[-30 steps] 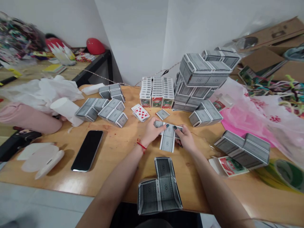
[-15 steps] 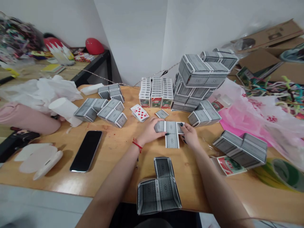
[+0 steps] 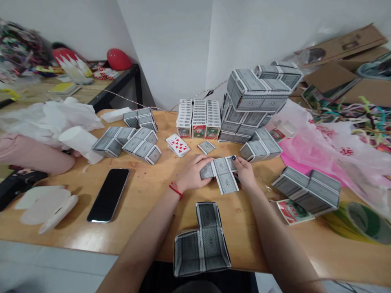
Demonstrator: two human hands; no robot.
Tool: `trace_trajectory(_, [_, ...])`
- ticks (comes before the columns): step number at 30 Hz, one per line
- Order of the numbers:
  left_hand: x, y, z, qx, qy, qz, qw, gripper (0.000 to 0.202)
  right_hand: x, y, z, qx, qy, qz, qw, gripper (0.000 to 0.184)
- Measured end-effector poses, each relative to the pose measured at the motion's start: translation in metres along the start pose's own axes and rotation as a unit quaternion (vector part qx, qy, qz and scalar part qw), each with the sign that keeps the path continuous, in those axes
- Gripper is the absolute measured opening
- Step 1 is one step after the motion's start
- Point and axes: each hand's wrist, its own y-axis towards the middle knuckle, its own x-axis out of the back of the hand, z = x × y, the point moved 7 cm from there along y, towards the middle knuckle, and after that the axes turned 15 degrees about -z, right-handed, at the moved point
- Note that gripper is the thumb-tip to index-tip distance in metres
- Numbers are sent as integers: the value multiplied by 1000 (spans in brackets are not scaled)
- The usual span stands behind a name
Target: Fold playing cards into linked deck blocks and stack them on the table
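Between my hands is a T-shaped piece of grey-backed playing cards [image 3: 225,175], patterned side up. My left hand [image 3: 192,171] grips its left arm, thumb and fingers closed on it. At the opposite end my right hand [image 3: 244,171] pinches the right arm, a dark-nailed thumb on top. Just behind lie a small grey card stack [image 3: 206,147] and a loose pile of face-up cards [image 3: 178,145] with red hearts showing. Close to me at the table edge stands an L-shaped open box made of cards [image 3: 201,244].
Several folded card blocks stand at left [image 3: 142,144] and right [image 3: 261,144], beside a tall block stack [image 3: 259,95]. Rows of card packs [image 3: 199,118] stand at the back. A phone [image 3: 108,195], a tape roll [image 3: 360,221] and pink plastic [image 3: 324,138] lie on the table [image 3: 146,195].
The T-shaped card piece has turned, its lower leg swinging to the right. My left fingers have shifted along its left arm; both hands still hold it.
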Motion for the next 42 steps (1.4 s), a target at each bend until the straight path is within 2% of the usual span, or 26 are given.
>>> trace_trajectory(7, [-16,-2,11,60,45,-13,997,60,-2,0,-4,27,-21,-11,999,35])
trace_trajectory(13, [-20,-4,13,53,10,-1,999,61,0,-1,5,117,-85,-15,989,38])
trace_trajectory(17, [-19,-5,15,56,5,-12,998,61,-3,-4,10,149,-122,7,981,40])
trace_trajectory(24, [-20,-5,16,51,19,3,999,60,-2,-3,12,210,-203,-8,957,41])
trace_trajectory(42, [-21,-4,15,32,27,13,999,56,-9,-4,12,230,-221,26,948,37])
